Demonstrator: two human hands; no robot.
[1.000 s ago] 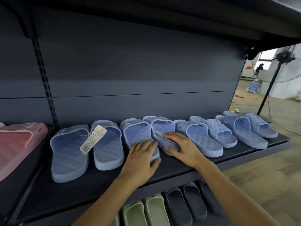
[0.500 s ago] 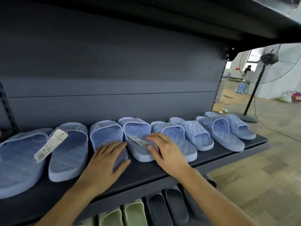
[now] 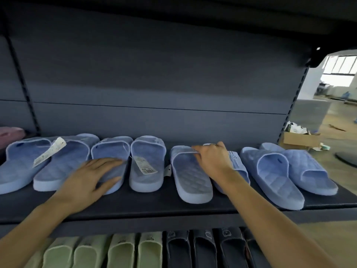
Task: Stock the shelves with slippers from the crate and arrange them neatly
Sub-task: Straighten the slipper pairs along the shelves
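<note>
- The blue slippers [image 3: 143, 182] lie in a row on the dark shelf [image 3: 154, 207], toes to the back wall. I count eight.
- The left hand [image 3: 87, 182] lies flat on the third slipper [image 3: 112, 149] from the left. Its fingers are straight and a little spread, and they press down. It grips nothing.
- The right hand [image 3: 212, 161] is on the pair after that. Its fingers curl over the strap of the fifth slipper [image 3: 191, 180]. The thumb is hidden, and the hand covers much of the sixth slipper beside it.
- A white tag [image 3: 145, 165] lies in the fourth slipper.
- The last pair [image 3: 274, 176] on the right sits crooked, turned to one side.
- No crate shows here and the row looks full, so I think this is the tidy-up step, not the filling step.
- The next move should be small: slide the fifth slipper straight and close to its mate. Push softly, or it will bump the ones beside it. The crooked pair needs turning too.
- On the shelf below are green slippers [image 3: 119, 250] and dark slippers [image 3: 202, 246].
- A pink slipper [image 3: 9, 134] peeks in at the far left.
- A cardboard box [image 3: 299, 140] sits on the floor past the right end.
</note>
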